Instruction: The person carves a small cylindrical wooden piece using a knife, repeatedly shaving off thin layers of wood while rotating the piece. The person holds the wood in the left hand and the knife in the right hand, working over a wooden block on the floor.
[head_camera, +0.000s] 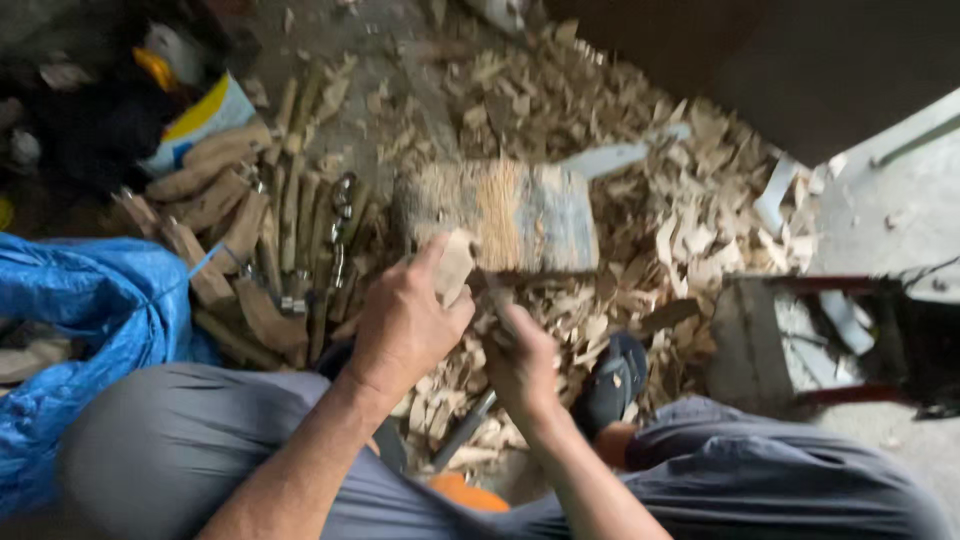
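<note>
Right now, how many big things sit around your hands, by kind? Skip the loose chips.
Worn wooden chopping block: 1
Blue plastic sack: 1
Dark slipper: 1
Pale wood piece in left hand: 1
Total: 4

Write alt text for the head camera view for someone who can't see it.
A seated person's left hand holds a wood piece while the right hand grips a blurred tool against it, over a wooden block amid wood chips. Carved sticks and blue sheet lie left.

Woodcarving workshop floor, wood chips (690, 230) everywhere, chopping block (520, 215), rough-cut wooden blanks (225, 200)
</note>
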